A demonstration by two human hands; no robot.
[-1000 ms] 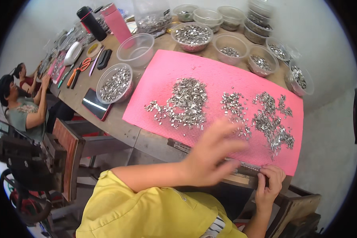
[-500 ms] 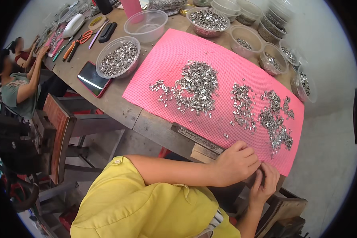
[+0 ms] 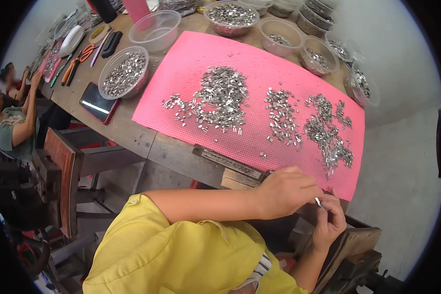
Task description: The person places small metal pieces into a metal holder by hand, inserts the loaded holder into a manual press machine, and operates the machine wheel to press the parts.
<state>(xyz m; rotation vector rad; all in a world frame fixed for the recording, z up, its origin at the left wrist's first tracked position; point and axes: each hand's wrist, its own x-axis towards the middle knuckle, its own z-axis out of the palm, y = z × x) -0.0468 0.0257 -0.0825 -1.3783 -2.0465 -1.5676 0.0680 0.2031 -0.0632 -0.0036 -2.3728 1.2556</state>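
Observation:
My left hand (image 3: 288,192) is closed at the front edge of the pink mat (image 3: 181,54), fingers curled; whatever they hold is hidden. Right beside it, my right hand (image 3: 331,221) pinches a small shiny metal piece (image 3: 318,202) between thumb and forefinger, close to the left fingertips. Behind the hands, small silver metal pieces lie on the mat: a large pile (image 3: 223,95) to the left, a looser group (image 3: 282,117) in the middle and another pile (image 3: 328,130) to the right. A dark metal bar with a slotted face (image 3: 230,162) lies along the table edge, left of my left hand.
Clear plastic bowls of metal pieces (image 3: 125,73) stand left of the mat and along its far side. A phone (image 3: 98,102), orange-handled scissors (image 3: 86,51) and a black case (image 3: 112,44) lie at the left. Wooden chairs (image 3: 61,181) and two people are further left.
The view has shifted, so the mat and bowls appear further left and slightly higher. A shiny metal piece now shows between my right thumb and forefinger. Both hands remain close together.

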